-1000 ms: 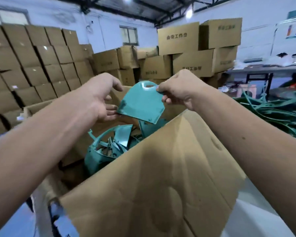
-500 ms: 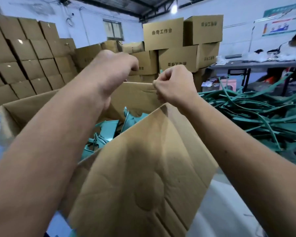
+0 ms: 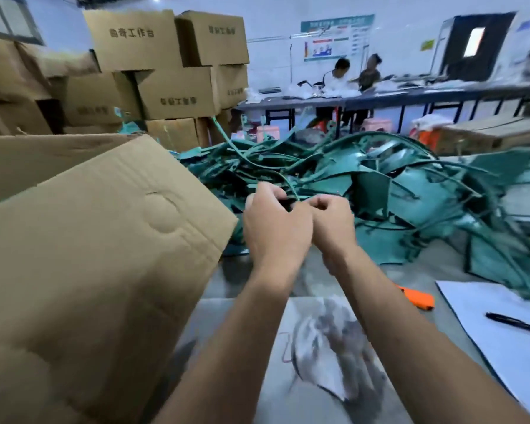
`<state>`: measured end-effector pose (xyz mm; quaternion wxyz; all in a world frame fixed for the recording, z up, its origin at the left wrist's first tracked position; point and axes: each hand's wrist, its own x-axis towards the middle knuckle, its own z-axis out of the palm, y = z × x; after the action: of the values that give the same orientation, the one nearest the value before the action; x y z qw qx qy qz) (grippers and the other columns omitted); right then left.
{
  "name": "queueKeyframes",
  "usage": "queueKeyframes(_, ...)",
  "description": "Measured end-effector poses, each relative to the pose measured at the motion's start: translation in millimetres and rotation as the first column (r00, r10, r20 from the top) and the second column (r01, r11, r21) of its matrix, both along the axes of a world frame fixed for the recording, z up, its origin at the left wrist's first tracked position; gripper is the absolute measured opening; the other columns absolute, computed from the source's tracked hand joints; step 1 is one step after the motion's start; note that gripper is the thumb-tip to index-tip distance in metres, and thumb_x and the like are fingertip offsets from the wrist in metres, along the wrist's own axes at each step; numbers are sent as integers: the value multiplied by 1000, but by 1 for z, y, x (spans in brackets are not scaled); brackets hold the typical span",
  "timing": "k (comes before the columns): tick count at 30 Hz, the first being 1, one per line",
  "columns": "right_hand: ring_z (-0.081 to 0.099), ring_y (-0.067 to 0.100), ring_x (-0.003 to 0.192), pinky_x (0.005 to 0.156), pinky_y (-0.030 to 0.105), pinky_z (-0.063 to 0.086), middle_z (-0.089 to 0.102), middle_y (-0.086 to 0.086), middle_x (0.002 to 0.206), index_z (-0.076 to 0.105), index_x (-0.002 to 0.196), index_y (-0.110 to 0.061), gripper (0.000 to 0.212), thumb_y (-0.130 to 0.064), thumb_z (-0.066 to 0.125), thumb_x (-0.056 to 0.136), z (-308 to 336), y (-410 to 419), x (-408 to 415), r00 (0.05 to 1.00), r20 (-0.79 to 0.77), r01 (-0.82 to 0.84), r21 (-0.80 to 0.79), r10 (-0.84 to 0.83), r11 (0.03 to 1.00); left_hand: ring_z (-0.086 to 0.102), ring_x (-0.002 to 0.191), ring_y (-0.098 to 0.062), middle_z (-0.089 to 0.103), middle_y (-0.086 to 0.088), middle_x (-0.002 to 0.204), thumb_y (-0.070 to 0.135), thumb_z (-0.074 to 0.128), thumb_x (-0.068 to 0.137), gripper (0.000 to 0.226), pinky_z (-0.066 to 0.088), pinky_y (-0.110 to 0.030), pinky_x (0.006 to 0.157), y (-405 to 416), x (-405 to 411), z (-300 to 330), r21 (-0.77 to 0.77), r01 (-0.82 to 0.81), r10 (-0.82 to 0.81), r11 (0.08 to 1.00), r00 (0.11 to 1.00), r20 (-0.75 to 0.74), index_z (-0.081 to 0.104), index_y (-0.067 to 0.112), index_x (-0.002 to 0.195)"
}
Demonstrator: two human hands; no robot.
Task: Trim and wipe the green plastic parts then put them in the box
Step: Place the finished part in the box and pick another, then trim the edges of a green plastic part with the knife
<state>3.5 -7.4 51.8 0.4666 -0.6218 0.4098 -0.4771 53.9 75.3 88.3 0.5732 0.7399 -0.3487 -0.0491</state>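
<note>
A tangled pile of green plastic parts (image 3: 380,185) with thin runner strips lies on the table ahead and to the right. Both my hands meet at its near edge, fingers curled. My left hand (image 3: 276,228) pinches a small dark-green piece where a thin green strip (image 3: 283,179) ends. My right hand (image 3: 331,224) touches the left one and pinches the same piece, which is mostly hidden by the fingers. The open cardboard box (image 3: 104,240) stands at my left, its flap leaning toward my left arm; its inside is out of sight.
A dirty grey cloth (image 3: 328,347) lies under my forearms. An orange tool (image 3: 416,296) sits beside my right arm, with a white sheet (image 3: 487,304) and a black pen (image 3: 517,324) further right. Stacked cartons (image 3: 172,65) rise behind; two people sit at a far bench.
Both hands held a green part over the box, which then left them. Since then the view has swung right and my hands have moved from the box to the pile's edge.
</note>
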Motion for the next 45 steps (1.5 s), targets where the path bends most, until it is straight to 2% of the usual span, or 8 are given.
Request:
queueKeyframes(3, 58, 24, 65, 59, 28, 43, 63, 0, 59, 61, 55, -19, 26, -19, 70, 79, -45, -41, -35, 928, -352, 131, 9, -119, 991, 57, 91, -23, 61, 3, 99, 17, 60, 85, 11, 38, -30, 64, -44, -16, -56, 201, 92, -66, 975, 989, -133, 56, 23, 93)
queueKeyframes(7, 53, 39, 120, 88, 42, 50, 63, 18, 119, 63, 111, -13, 37, -38, 76, 87, -88, -77, -68, 422, -867, 144, -226, -267, 963, 55, 86, -24, 66, -5, 104, 11, 59, 86, 13, 37, -29, 66, -83, -37, -115, 348, 199, -126, 916, 967, -222, 61, 17, 98)
queueKeyframes(10, 45, 39, 132, 99, 47, 49, 52, 16, 137, 47, 138, -14, 65, -42, 77, 88, -99, -93, -76, 228, -939, 124, -235, -258, 964, 50, 84, -22, 67, -3, 109, 12, 60, 86, 18, 36, -26, 68, -102, -42, -134, 406, 187, -127, 895, 977, -170, 63, 19, 102)
queueKeyframes(15, 69, 36, 102, 73, 39, 48, 71, 13, 112, 67, 106, -10, 19, -2, 59, 91, -82, -95, -67, 107, -944, -76, -322, -313, 944, 45, 67, -12, 63, 5, 95, 18, 60, 91, 14, 27, -22, 51, -126, -32, -126, 431, 134, -80, 892, 987, -141, 67, 27, 99)
queueKeyframes(23, 56, 34, 57, 52, 34, 33, 53, 2, 63, 52, 86, -14, 31, -36, 53, 108, -28, -40, -78, 550, -470, 17, -820, -690, 572, 70, 77, -21, 71, -1, 93, 20, 52, 103, 15, 49, -20, 50, -106, -5, -132, 103, 278, -204, 955, 868, -452, 66, 19, 99)
queueKeyframes(28, 38, 17, 54, 50, 26, 34, 40, -8, 60, 52, 75, -17, 34, -28, 63, 105, -3, -13, -99, 922, 76, 286, -794, -379, 537, 70, 93, -29, 66, -21, 121, 16, 58, 104, 18, 62, -43, 80, -78, 6, -130, -252, 457, -492, 853, 541, -682, 59, 10, 121)
queueKeyframes(35, 75, 22, 86, 59, 28, 61, 75, 8, 104, 66, 105, -15, 12, -24, 58, 107, -51, -19, -94, 696, 713, 73, 39, -79, 997, 62, 126, -41, 60, -18, 143, 26, 70, 86, 62, 55, -47, 101, -52, 6, -125, -636, 444, -740, 632, 99, -666, 48, 17, 143)
queueKeyframes(45, 75, 19, 96, 64, 16, 58, 76, 11, 113, 76, 98, -4, 16, -11, 63, 92, -90, -33, -119, 354, 933, -303, 177, -62, 936, 69, 108, -44, 61, -14, 131, 1, 79, 82, 56, 59, -45, 96, -67, -47, -108, -582, 499, -763, 642, 488, -423, 51, 23, 126)
